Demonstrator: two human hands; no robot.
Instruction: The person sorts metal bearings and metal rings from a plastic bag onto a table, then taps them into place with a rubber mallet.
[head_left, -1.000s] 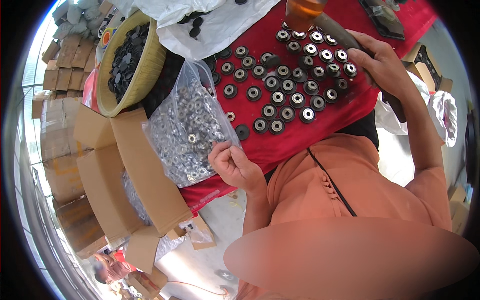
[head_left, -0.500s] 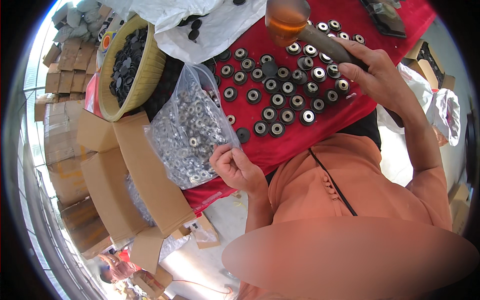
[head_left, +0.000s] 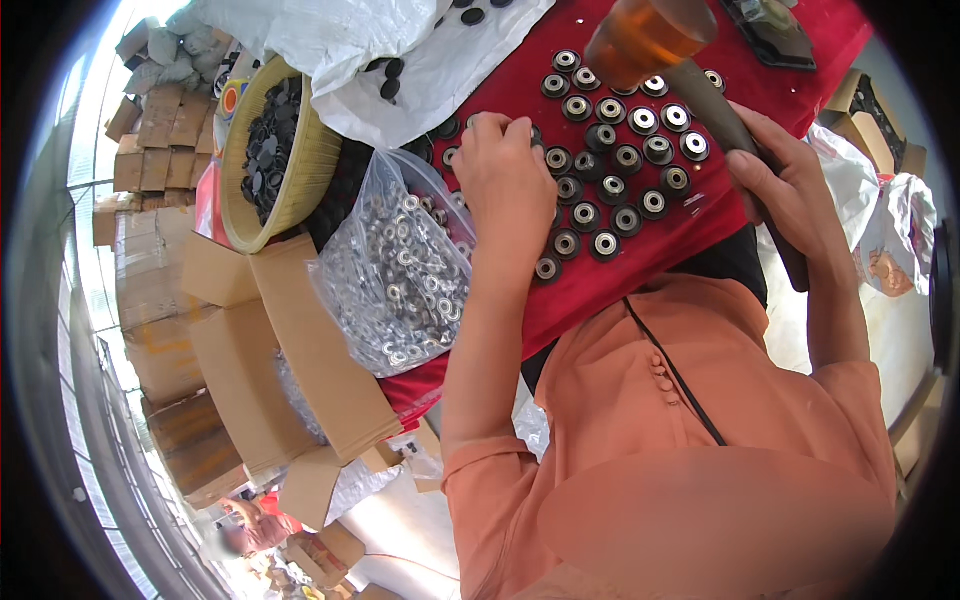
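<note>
My right hand (head_left: 785, 170) is closed round the dark handle of a mallet (head_left: 722, 115). Its amber, see-through head (head_left: 650, 42) is raised over the far part of the red-covered table. My left hand (head_left: 508, 170) reaches over the left side of a group of black wheels with metal bearings in their centres (head_left: 613, 188). Its fingers are bent downward beside a dark piece; the tips and whatever they grip are hidden. Just left of that forearm lies a clear plastic bag full of small metal bearings (head_left: 400, 290).
A yellow basket (head_left: 318, 150) of black discs (head_left: 268, 150) stands at the left, beside an open cardboard box (head_left: 325, 350). White plastic sheeting (head_left: 400, 35) covers the far left of the red cloth (head_left: 595, 285). A dark device (head_left: 770, 35) sits at the far right. Another person (head_left: 262, 528) is at the lower left.
My left hand has moved from the bag's edge up and forward onto the wheels. The mallet has swung to the right and nearer, with my right hand still gripping it.
</note>
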